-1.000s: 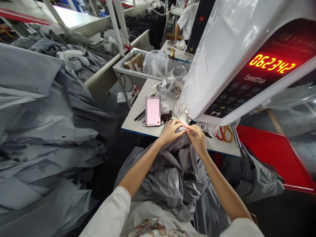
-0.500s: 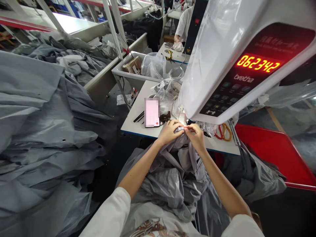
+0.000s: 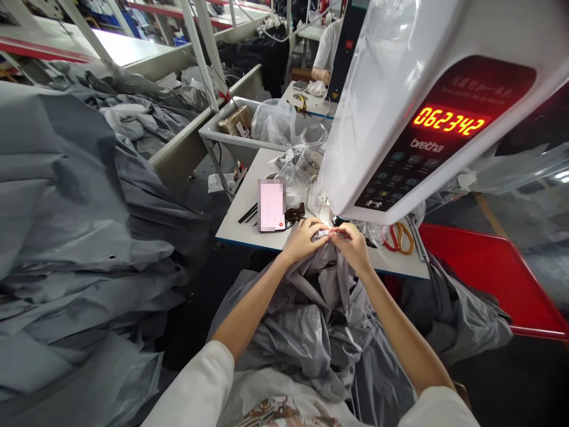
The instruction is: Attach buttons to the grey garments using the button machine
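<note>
Grey fabric (image 3: 306,332) lies bunched across my lap and rises to the table edge. My left hand (image 3: 304,240) is closed on its gathered upper end. Pinching the same bunch from the other side is my right hand (image 3: 353,246), the fingertips of both hands almost meeting. Just above them hangs the white machine head (image 3: 351,196), with its lit working spot right beyond my fingers. The red digits 062342 glow on its panel (image 3: 448,121). What exactly lies between my fingertips is too small to make out.
A phone (image 3: 271,204) lies left of my hands on the white table (image 3: 240,219). Scissors (image 3: 400,238) rest at the right. Behind stands a grey bin (image 3: 222,133) with plastic bags. Grey fabric (image 3: 80,237) is heaped left; a red surface (image 3: 489,273) is right. A co-worker's arm (image 3: 324,56) shows behind.
The view has shifted slightly, so the machine head sits a little further left. Both hands stay at the same spot on the fabric, with only small finger movement.
</note>
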A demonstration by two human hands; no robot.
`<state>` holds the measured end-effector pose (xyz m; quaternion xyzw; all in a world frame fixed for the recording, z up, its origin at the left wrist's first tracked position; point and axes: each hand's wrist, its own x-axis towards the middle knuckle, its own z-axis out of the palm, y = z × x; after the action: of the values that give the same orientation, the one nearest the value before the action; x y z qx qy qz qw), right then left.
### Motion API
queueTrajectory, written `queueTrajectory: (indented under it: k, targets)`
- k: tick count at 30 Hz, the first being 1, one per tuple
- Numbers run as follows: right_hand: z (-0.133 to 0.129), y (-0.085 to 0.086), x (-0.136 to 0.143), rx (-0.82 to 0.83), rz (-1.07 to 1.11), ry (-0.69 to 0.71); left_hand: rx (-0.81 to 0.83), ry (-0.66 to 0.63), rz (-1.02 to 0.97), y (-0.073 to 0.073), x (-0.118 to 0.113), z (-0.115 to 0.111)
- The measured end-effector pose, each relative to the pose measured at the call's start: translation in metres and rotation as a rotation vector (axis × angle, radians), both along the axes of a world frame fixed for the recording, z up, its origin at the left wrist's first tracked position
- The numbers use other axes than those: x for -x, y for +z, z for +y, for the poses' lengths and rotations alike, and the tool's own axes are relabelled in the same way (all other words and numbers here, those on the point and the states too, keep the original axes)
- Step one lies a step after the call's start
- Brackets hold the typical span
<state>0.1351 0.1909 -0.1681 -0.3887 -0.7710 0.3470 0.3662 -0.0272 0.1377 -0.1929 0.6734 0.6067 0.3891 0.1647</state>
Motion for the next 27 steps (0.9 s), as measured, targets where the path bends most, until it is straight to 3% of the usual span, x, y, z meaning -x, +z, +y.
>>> queueTrajectory:
  k: [5, 7, 11, 17, 27]
  targets:
    - [0.022, 0.019, -0.024, -0.072, -0.065, -0.281, -0.012, 0.01, -0.003, 0.001, 0.0, -0.001]
    - [0.034, 0.028, -0.036, -0.157, -0.156, -0.315, -0.011, 0.012, -0.013, 0.001, -0.001, -0.001]
    - [0.054, 0.035, -0.049, -0.293, -0.456, -0.22, -0.016, 0.015, -0.025, 0.001, -0.001, -0.001]
    - [0.068, 0.029, -0.039, -0.319, -0.899, -0.131, -0.01, 0.014, -0.011, 0.001, -0.002, 0.0]
    - [0.067, 0.022, -0.032, -0.359, -0.987, -0.047, 0.001, 0.009, -0.001, 0.001, -0.001, 0.0]
